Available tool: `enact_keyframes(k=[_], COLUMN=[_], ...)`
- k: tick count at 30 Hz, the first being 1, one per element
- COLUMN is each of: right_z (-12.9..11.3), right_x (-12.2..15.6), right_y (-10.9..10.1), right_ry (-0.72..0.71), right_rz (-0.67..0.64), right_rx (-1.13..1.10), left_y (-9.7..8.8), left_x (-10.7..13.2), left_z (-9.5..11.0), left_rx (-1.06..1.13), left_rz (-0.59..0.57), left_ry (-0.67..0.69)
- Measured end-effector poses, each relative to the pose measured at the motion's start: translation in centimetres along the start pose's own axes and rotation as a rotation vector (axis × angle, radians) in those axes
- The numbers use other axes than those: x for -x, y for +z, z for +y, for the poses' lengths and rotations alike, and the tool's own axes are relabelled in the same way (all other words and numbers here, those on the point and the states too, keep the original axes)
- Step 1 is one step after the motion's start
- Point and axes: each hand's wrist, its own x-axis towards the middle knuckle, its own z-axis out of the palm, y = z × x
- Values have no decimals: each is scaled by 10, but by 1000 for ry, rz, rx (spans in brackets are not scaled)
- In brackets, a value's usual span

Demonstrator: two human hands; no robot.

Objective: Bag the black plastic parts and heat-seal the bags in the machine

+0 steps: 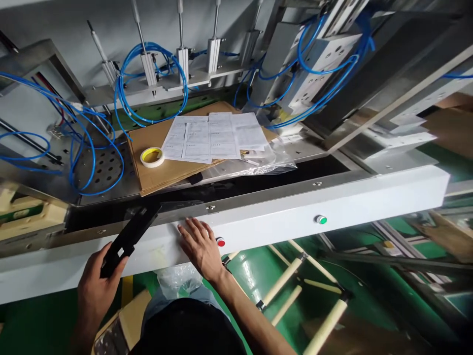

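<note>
Black slotted flat bracket [129,238] sat gripped in the left hand [98,291], fingers [111,268] closed around its near end, at the left of a white painted steel beam [281,217]. The right hand [201,249] lay open and wide on that beam, just beside a red round push button [220,242]. Farther off, a brown cardboard sheet [166,170] carried printed white papers [210,137] and a yellow-cored tape roll [152,157]

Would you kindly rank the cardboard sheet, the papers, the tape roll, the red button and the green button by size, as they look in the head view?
Largest to smallest:
1. cardboard sheet
2. papers
3. tape roll
4. red button and green button: these look about alike, so I won't rank them.
</note>
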Motion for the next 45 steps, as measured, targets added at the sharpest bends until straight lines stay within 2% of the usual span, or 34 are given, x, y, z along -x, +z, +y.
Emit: enact_keyframes(k=[3, 8, 11, 13, 22, 32, 38, 41, 45], right_z=[-4, -15, -19, -20, -23, -29, -37, -38, -38], right_x=[6, 17, 19, 19, 21, 21, 18, 10, -7], right_y=[6, 14, 14, 13, 11, 10, -3, -12, -19], right_ry=[6, 48, 90, 100, 123, 157, 169, 166, 169], right_rz=[75, 204, 239, 250, 234, 241, 239, 239, 234], right_rx=[-30, -13, -1, -9, -39, -39, -43, -48, -66], left_y=[6, 30, 43, 50, 67, 70, 78, 72, 44], left_x=[-15, -51, -68, -76, -78, -78, -74, -75, -75], left_z=[1, 4, 5, 3, -6, -4, -5, -8, -22], left_rx=[-4, -7, 5, 21, 134, 121, 122, 160, 294], left_rz=[-48, -102, -156, -191, -307, -270, -291, -328, -331], left_ry=[76, 328, 481, 534, 471, 503, 464, 402, 330])
